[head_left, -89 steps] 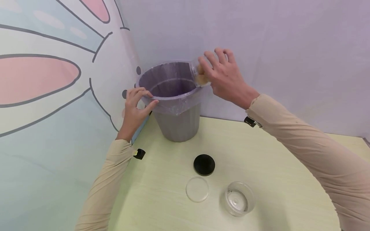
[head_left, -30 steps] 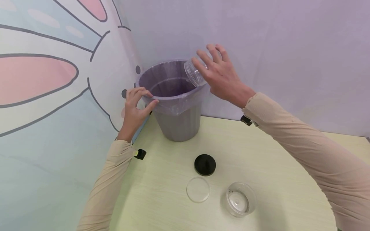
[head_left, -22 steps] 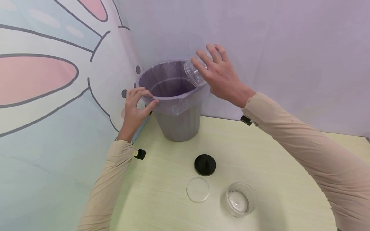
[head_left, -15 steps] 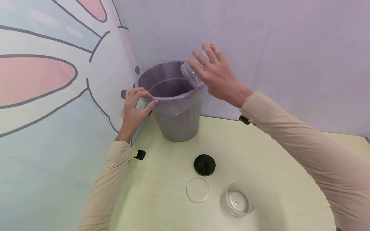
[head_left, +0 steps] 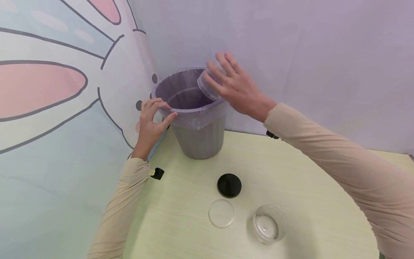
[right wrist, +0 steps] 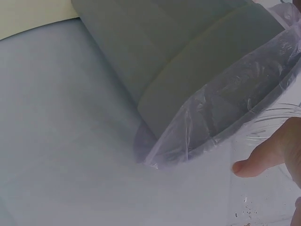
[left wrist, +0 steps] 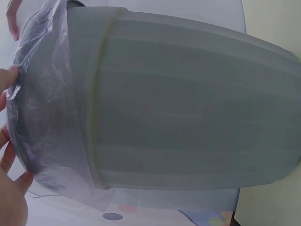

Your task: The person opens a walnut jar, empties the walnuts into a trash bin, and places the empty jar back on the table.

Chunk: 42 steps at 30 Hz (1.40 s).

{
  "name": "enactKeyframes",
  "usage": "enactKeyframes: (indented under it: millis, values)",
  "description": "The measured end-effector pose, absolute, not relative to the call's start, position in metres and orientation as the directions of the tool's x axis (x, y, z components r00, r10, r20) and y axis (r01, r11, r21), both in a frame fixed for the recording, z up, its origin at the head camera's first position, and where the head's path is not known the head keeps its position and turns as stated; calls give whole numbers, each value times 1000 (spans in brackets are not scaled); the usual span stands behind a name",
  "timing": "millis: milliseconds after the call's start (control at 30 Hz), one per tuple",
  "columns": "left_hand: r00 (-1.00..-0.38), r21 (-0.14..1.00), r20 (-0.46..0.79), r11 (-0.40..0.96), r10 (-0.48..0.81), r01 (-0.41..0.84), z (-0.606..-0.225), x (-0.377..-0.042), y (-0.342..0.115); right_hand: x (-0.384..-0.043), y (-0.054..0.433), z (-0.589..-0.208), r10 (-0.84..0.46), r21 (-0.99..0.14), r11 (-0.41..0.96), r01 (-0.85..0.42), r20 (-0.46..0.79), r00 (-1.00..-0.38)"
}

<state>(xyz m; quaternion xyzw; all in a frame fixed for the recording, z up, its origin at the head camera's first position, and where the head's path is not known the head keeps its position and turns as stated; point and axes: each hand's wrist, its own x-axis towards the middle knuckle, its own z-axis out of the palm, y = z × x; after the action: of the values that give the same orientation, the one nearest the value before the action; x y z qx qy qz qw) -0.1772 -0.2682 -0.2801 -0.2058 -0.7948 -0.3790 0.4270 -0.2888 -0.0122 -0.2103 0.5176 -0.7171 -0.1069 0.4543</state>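
A grey trash bin (head_left: 200, 142) with a thin clear liner (head_left: 202, 120) folded over its rim stands at the back left. My left hand (head_left: 150, 120) pinches the near-left rim between thumb and fingers. Over the right side of the mouth, my right hand (head_left: 240, 90) grips a clear plastic jar (head_left: 204, 87), tipped with its opening toward the bin. In the right wrist view the thumb lies along the jar's wall (right wrist: 263, 195), and small reddish-brown crumbs show near its base. The inside bottom of the bin is dark.
On the pale table (head_left: 174, 208) lie a black round lid (head_left: 229, 185) and a clear disc (head_left: 221, 213). A clear round tub (head_left: 269, 226) stands to their right. A printed wall (head_left: 64, 162) runs close along the left, and a plain curtain (head_left: 323, 72) hangs behind.
Yellowish-brown pieces seen in the jar three seconds ago have left it. The right hand has moved the jar left and further over the bin's mouth. The left hand stays at the rim.
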Motion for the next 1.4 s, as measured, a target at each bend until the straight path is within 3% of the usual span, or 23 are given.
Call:
enactKeyframes:
  millis: [167, 533, 1100, 1400]
  values:
    - [-559, 448, 829, 618, -16, 646, -281, -176, -266, -289, -13, -211, -840, 615, 440, -655, 539, -58]
    - [-582, 472, 813, 617, -28, 630, -280, -176, -263, -294, -3, -200, -760, 442, 489, -752, 639, -119]
    - [-599, 492, 800, 615, -41, 616, -282, -176, -261, -292, -9, -206, -867, 666, 414, -621, 495, -47]
    - [-616, 507, 787, 603, -33, 615, -279, -181, -260, -288, -1, -204, -797, 528, 477, -703, 597, -93]
